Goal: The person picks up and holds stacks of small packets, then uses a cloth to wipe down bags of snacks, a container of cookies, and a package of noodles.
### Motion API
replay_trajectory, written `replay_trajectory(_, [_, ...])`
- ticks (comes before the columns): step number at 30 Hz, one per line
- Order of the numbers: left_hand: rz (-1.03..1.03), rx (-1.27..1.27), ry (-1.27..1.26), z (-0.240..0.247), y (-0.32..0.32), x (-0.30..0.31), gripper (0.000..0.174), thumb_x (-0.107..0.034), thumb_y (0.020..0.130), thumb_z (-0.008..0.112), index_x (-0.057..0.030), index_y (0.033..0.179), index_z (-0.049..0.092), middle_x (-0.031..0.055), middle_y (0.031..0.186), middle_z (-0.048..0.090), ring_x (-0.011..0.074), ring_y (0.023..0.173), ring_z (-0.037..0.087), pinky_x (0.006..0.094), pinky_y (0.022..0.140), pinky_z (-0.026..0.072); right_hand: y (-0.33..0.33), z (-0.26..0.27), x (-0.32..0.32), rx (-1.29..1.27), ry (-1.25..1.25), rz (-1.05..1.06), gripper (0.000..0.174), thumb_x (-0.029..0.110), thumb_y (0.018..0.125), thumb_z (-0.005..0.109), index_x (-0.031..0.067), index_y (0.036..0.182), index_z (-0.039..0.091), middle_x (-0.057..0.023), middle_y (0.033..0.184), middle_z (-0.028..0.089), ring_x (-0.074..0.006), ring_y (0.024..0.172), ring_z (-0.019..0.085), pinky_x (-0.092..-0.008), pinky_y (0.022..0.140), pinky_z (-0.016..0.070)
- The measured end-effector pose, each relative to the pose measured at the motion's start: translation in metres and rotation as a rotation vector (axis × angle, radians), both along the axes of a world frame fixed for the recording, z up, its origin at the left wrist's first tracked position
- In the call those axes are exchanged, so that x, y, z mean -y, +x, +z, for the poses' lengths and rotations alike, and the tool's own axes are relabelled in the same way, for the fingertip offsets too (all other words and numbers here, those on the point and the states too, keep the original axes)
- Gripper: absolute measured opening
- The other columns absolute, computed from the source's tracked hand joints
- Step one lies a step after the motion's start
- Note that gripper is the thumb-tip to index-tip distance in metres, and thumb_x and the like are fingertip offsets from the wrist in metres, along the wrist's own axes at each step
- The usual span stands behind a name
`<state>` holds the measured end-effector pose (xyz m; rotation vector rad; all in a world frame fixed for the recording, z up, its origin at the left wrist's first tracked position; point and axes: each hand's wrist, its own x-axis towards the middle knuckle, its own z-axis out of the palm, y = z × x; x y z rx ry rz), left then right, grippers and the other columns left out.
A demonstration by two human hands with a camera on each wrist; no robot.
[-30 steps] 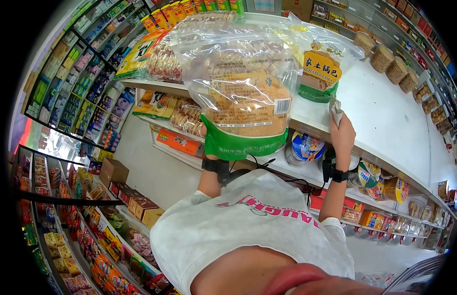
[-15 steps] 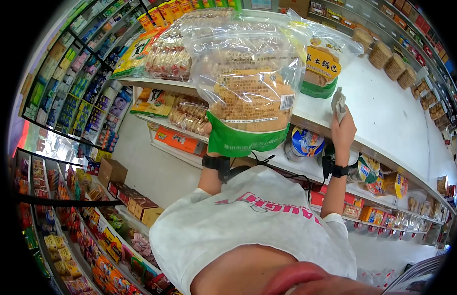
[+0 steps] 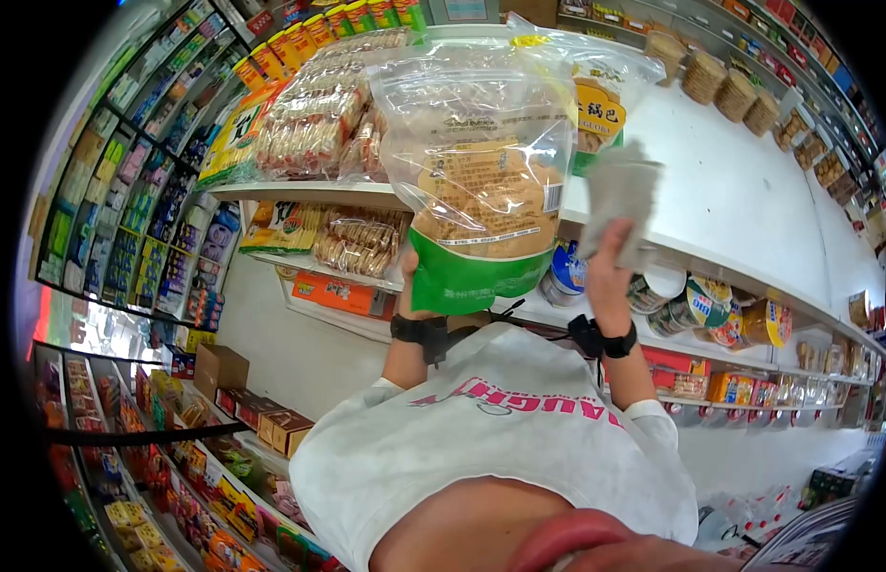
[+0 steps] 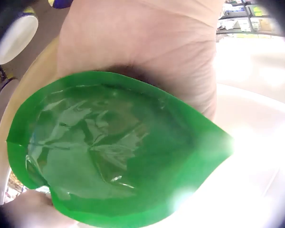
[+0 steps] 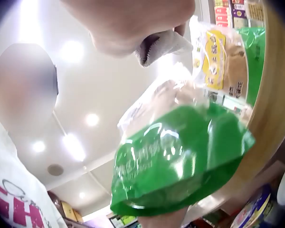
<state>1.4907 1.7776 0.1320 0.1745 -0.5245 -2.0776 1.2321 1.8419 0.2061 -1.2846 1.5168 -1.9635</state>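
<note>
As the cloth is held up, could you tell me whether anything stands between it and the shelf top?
Nothing visible does: the right hand holds the cloth at the front edge of the shelf top; the bag is to its left.

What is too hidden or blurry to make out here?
Left hand: fingers hidden behind the bag in the head view; left wrist view shows only palm.
Right hand: fingers covered by the cloth in the head view, cut off at the top edge in the right wrist view.
Bag's print: too small to read, head view.
Shelf: washed out by glare, left wrist view.
</note>
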Motion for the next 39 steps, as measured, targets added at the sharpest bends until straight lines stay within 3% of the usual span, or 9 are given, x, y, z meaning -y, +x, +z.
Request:
replay_trajectory(2, [-0.052, -0.032, 0.003, 0.000, -0.006, -0.004, 0.088, -0.045, 0.076, 0.073, -0.0031, 0.143, 0.036, 0.0156, 0.138, 0.049, 0.0304, 0.119, 0.054, 0.0425, 0.102, 0.0459, 0.023, 0.026, 0.005, -0.305, -0.153, 0.154, 0.054, 0.002, 0.090, 0.050, -0.0011, 0.142, 0.035, -0.0207, 0.139, 0.044, -0.0342, 0.129, 0.044, -0.0397, 0.108, 0.0336])
replay_trajectory(3, [-0.071, 0.003, -0.023, 0.012, -0.010, -0.010, 0.088, -0.045, 0.076, 0.073, -0.0033, 0.144, 0.035, 0.0154, 0.139, 0.048, 0.0306, 0.121, 0.053, 0.0429, 0.103, 0.0453, 0.029, 0.039, 0.009, -0.551, -0.205, 0.144, 0.066, 0.007, 0.083, 0.061, 0.0019, 0.143, 0.037, -0.0209, 0.145, 0.039, -0.0387, 0.135, 0.038, -0.0444, 0.112, 0.0294])
replay_trajectory(9, [0.167, 0.217, -0.087, 0.031, -0.021, -0.018, 0.093, -0.049, 0.078, 0.070, -0.0065, 0.149, 0.027, 0.0148, 0.148, 0.038, 0.0316, 0.131, 0.045, 0.0439, 0.108, 0.0397, 0.069, 0.064, -0.011, -0.922, -0.171, 0.267, 0.070, 0.022, 0.078, 0.063, 0.0089, 0.144, 0.042, -0.0154, 0.151, 0.036, -0.0342, 0.140, 0.033, -0.0478, 0.115, 0.0237])
replay_trajectory(13, [0.032, -0.085, 0.040, 0.014, -0.010, -0.004, 0.083, -0.056, 0.082, 0.060, -0.0071, 0.144, 0.035, 0.0165, 0.140, 0.046, 0.0326, 0.124, 0.050, 0.0460, 0.103, 0.0433, 0.076, 0.052, -0.015, -1.138, -0.234, 0.423, 0.077, 0.028, 0.069, 0.062, 0.0116, 0.142, 0.045, -0.0098, 0.150, 0.039, -0.0281, 0.139, 0.035, -0.0462, 0.114, 0.0248])
replay_trajectory(16, [-0.065, -0.315, 0.149, 0.004, -0.006, 0.001, 0.078, -0.061, 0.084, 0.052, -0.0075, 0.140, 0.041, 0.0177, 0.134, 0.052, 0.0334, 0.119, 0.054, 0.0476, 0.100, 0.0459, 0.067, 0.031, -0.015, -1.101, -0.269, 0.484, 0.070, 0.027, 0.075, 0.062, 0.0119, 0.141, 0.046, -0.0093, 0.150, 0.040, -0.0287, 0.139, 0.036, -0.0459, 0.114, 0.0269])
replay_trajectory(20, [0.309, 0.231, 0.021, 0.025, -0.011, -0.009, 0.073, -0.063, 0.085, 0.051, -0.0047, 0.129, 0.050, 0.0141, 0.119, 0.059, 0.0264, 0.104, 0.060, 0.0438, 0.090, 0.0518, 0.043, 0.015, 0.008, -0.794, -0.227, 0.145, 0.055, 0.012, 0.088, 0.055, 0.0075, 0.142, 0.044, -0.0159, 0.148, 0.039, -0.0350, 0.138, 0.036, -0.0448, 0.114, 0.0260])
replay_trajectory(27, [0.155, -0.056, -0.026, 0.019, -0.017, -0.004, 0.068, -0.053, 0.083, 0.057, -0.0043, 0.130, 0.049, 0.0126, 0.123, 0.058, 0.0254, 0.108, 0.058, 0.0393, 0.094, 0.0496, 0.031, 0.025, 0.023, -0.122, -0.150, 0.351, 0.050, 0.009, 0.101, 0.037, -0.0022, 0.148, 0.024, -0.0185, 0.153, 0.028, -0.0296, 0.141, 0.028, -0.0361, 0.115, 0.0206])
replay_trajectory(32, [0.289, 0.120, -0.080, 0.029, -0.026, -0.009, 0.073, -0.049, 0.081, 0.062, -0.0034, 0.135, 0.046, 0.0125, 0.126, 0.058, 0.0254, 0.110, 0.058, 0.0390, 0.096, 0.0485, 0.035, 0.010, 0.015, -0.239, -0.127, 0.293, 0.054, 0.010, 0.101, 0.039, -0.0029, 0.150, 0.019, -0.0186, 0.155, 0.024, -0.0286, 0.143, 0.025, -0.0361, 0.115, 0.0194])
replay_trajectory(39, [0.075, 0.498, -0.102, 0.026, -0.007, -0.027, 0.092, -0.045, 0.071, 0.074, -0.0004, 0.142, 0.037, 0.0138, 0.133, 0.052, 0.0251, 0.119, 0.053, 0.0376, 0.101, 0.0438, 0.022, 0.033, 0.011, -0.097, -0.240, 0.178, 0.057, 0.017, 0.103, 0.035, -0.0027, 0.151, 0.012, -0.0177, 0.158, 0.016, -0.0277, 0.144, 0.021, -0.0360, 0.117, 0.0167])
